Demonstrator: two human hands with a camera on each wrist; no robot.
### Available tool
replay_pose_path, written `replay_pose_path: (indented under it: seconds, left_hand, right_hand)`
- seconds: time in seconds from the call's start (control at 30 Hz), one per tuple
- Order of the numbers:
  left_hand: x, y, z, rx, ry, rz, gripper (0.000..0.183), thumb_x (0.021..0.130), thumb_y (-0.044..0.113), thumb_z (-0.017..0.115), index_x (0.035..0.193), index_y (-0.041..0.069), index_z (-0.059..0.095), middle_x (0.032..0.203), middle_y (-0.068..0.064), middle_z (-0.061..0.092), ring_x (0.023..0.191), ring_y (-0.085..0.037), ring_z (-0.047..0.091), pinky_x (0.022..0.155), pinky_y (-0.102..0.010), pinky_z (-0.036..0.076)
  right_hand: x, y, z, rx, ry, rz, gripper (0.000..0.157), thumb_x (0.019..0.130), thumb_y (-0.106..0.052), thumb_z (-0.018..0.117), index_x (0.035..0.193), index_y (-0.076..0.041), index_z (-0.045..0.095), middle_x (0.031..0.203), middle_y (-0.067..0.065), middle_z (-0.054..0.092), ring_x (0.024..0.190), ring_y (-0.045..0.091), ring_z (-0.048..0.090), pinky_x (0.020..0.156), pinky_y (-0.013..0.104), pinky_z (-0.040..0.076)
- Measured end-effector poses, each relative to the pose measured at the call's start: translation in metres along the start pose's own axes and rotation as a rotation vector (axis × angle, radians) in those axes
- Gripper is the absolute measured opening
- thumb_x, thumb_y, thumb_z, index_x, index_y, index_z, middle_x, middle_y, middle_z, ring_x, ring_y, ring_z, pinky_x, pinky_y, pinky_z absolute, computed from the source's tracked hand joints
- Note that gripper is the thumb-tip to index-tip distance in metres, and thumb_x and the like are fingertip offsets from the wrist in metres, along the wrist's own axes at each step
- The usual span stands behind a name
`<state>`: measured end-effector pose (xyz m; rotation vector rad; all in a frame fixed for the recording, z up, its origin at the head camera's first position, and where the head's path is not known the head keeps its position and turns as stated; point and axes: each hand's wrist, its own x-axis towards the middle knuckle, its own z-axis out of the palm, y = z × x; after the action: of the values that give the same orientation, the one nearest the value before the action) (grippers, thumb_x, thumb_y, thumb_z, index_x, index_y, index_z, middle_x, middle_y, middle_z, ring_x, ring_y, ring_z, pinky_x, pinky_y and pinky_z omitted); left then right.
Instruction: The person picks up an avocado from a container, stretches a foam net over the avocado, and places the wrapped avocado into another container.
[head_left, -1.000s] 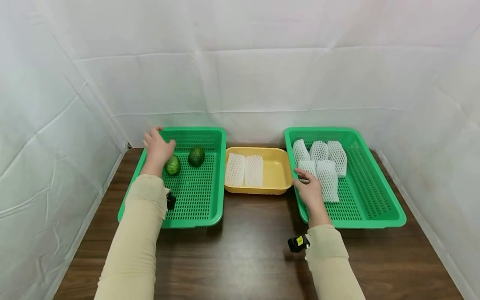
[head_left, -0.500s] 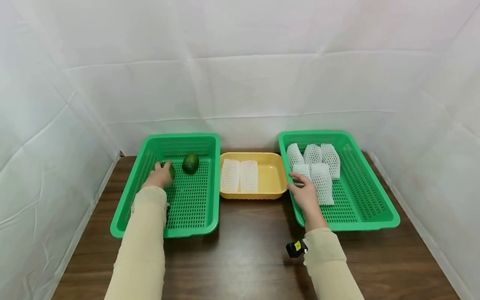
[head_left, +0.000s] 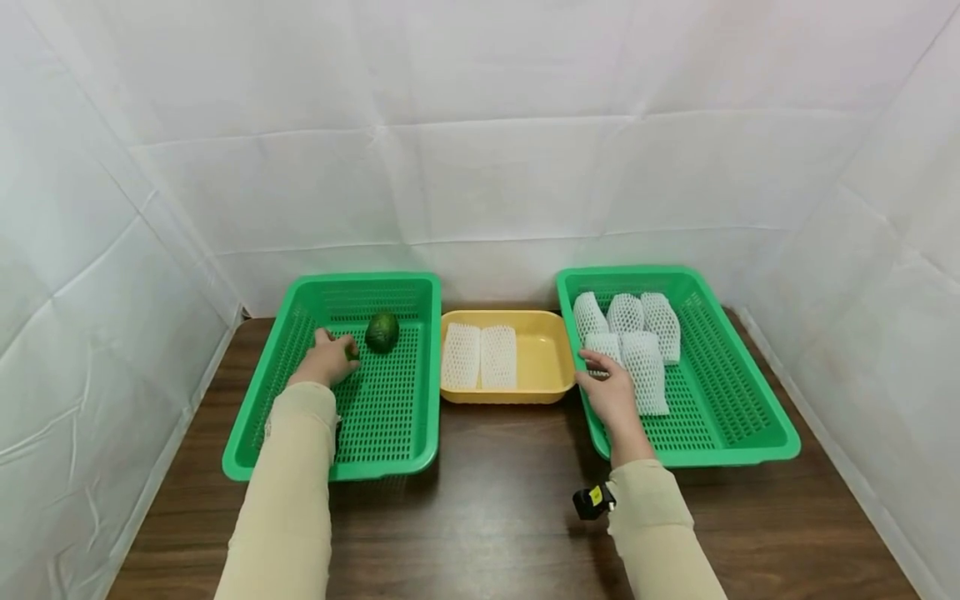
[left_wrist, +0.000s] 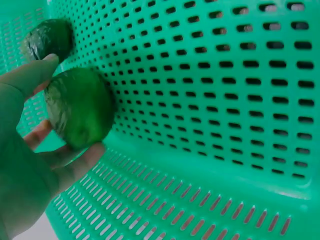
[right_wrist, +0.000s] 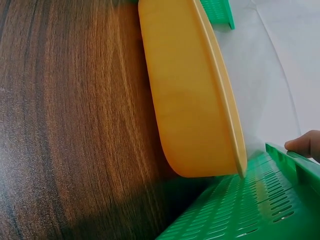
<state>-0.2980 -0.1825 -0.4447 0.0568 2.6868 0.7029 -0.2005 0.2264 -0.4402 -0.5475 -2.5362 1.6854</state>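
My left hand [head_left: 324, 360] reaches into the left green basket [head_left: 434, 383], its thumb and fingers curled round an avocado [left_wrist: 82, 107]. In the head view the hand hides most of that fruit; the left wrist view shows it near the perforated basket surface. A second, darker avocado [head_left: 382, 332] lies just beyond, to the right. My right hand [head_left: 611, 392] is at the left rim of the right green basket [head_left: 720, 457], fingers loosely bent, holding nothing. In the right wrist view its thumb [right_wrist: 304, 144] is at the rim. White foam net sleeves [head_left: 643, 375] lie in that basket.
Between the baskets stands a shallow yellow tray [head_left: 547, 358] with two flat foam net sleeves [head_left: 461, 357] on its left side. A dark wooden table [head_left: 480, 500] bears everything. White sheeting [head_left: 510, 183] hangs behind and along both sides.
My left hand has come down from the basket's far-left rim onto the nearer avocado and taken hold of it. My right hand stays at the right basket's rim. The head view has shifted slightly.
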Motion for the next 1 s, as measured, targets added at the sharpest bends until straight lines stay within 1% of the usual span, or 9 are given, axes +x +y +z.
replay_pose_path:
  seconds: [0.13,0.23,0.33,0.43,0.6,0.7,0.83,0.9,1.0]
  left_hand:
    - [-0.001,0.000,0.001,0.002,0.016,0.005,0.012,0.095,0.013,0.053,0.106,0.008,0.050,0.136,-0.032,0.012,0.083,-0.037,0.043,0.062,-0.042,0.038]
    - [-0.002,0.000,0.001,0.053,0.010,0.020,0.009,0.095,0.010,0.052,0.099,0.004,0.047,0.120,-0.032,0.032,0.078,-0.033,0.045,0.062,-0.041,0.038]
    - [-0.003,0.000,-0.001,0.098,-0.018,0.035,0.012,0.094,0.008,0.052,0.099,0.001,0.044,0.095,-0.021,0.048,0.072,-0.027,0.048,0.061,-0.038,0.039]
    - [-0.004,0.001,-0.003,0.112,-0.045,0.046,0.017,0.094,0.010,0.053,0.103,-0.001,0.044,0.082,-0.013,0.052,0.069,-0.024,0.051,0.061,-0.037,0.039]
    - [-0.005,0.002,-0.005,0.162,-0.050,0.059,0.016,0.092,0.011,0.056,0.101,0.000,0.049,0.081,-0.011,0.053,0.072,-0.024,0.053,0.063,-0.037,0.042]
    - [-0.005,0.004,-0.005,0.197,-0.045,0.055,0.025,0.091,0.013,0.059,0.108,-0.003,0.051,0.085,-0.014,0.057,0.078,-0.027,0.057,0.067,-0.041,0.046]
    - [-0.004,0.005,-0.004,0.217,-0.043,0.036,0.048,0.090,0.016,0.061,0.128,-0.008,0.044,0.108,-0.023,0.058,0.093,-0.035,0.058,0.075,-0.047,0.048]
    - [-0.004,0.005,-0.005,0.224,-0.042,0.035,0.054,0.090,0.018,0.060,0.133,-0.008,0.040,0.115,-0.025,0.055,0.095,-0.036,0.058,0.076,-0.048,0.047]
    - [-0.005,0.004,-0.009,0.212,-0.034,0.045,0.050,0.091,0.019,0.059,0.130,-0.008,0.042,0.106,-0.022,0.058,0.086,-0.031,0.058,0.071,-0.046,0.047]
  right_hand:
    - [0.000,0.000,0.001,0.000,0.001,0.006,0.040,0.089,-0.012,0.057,0.129,-0.010,0.054,0.126,0.018,0.048,0.114,0.033,0.045,0.087,0.043,0.043]
    - [0.000,0.000,0.002,0.002,0.005,0.006,0.040,0.089,-0.012,0.057,0.128,-0.011,0.054,0.125,0.017,0.048,0.114,0.033,0.045,0.087,0.043,0.043]
    - [0.000,0.000,0.001,-0.001,0.009,0.005,0.040,0.088,-0.012,0.058,0.128,-0.011,0.055,0.125,0.017,0.049,0.113,0.033,0.045,0.087,0.043,0.043]
    - [0.000,0.000,0.001,-0.007,0.010,0.004,0.040,0.088,-0.013,0.057,0.128,-0.011,0.055,0.125,0.017,0.049,0.113,0.033,0.046,0.087,0.043,0.043]
    - [0.001,0.000,0.000,-0.010,0.005,0.001,0.040,0.089,-0.013,0.057,0.128,-0.011,0.054,0.125,0.017,0.048,0.114,0.033,0.045,0.086,0.043,0.044]
    - [0.001,0.000,0.001,-0.005,0.006,0.001,0.040,0.089,-0.012,0.057,0.128,-0.011,0.055,0.125,0.017,0.049,0.113,0.033,0.046,0.086,0.043,0.044]
    - [0.001,-0.001,0.001,-0.004,0.009,0.007,0.040,0.088,-0.012,0.057,0.128,-0.011,0.055,0.123,0.017,0.049,0.112,0.033,0.046,0.085,0.042,0.044]
    - [0.000,-0.001,0.001,-0.004,0.008,0.009,0.040,0.088,-0.012,0.057,0.128,-0.011,0.055,0.123,0.017,0.049,0.111,0.033,0.046,0.085,0.042,0.044]
    - [0.000,-0.002,0.000,-0.004,0.009,0.011,0.040,0.089,-0.012,0.057,0.128,-0.011,0.055,0.124,0.017,0.049,0.112,0.033,0.046,0.085,0.042,0.044]
